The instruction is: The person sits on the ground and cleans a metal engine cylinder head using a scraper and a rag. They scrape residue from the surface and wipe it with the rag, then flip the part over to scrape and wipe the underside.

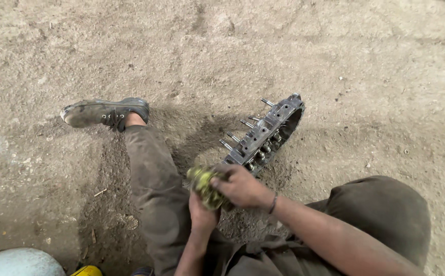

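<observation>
Head view: person seated on a dirt floor [335, 61]. One yellow-green rag [205, 186], crumpled, just below frame centre, gripped by both hands. Left hand [201, 217] closed round its lower part from 6 o'clock; right hand [240, 186] curled over its top from 3 o'clock, fingers wrapped on it. Rag looks soft, light, limp; it will bunch anywhere, so best held as a wad.

One metal engine casting [266, 135] stands on edge on the floor at 1 o'clock of the hands, its near end touching or just under the right hand, hard to tell. Likely heavy, rigid, greasy; grip by the outer rim, not by the studs. About five studs show. One shoe [105, 112] at 10 o'clock. One pale rounded object [18, 261] and one yellow item [87, 271] at bottom left.
</observation>
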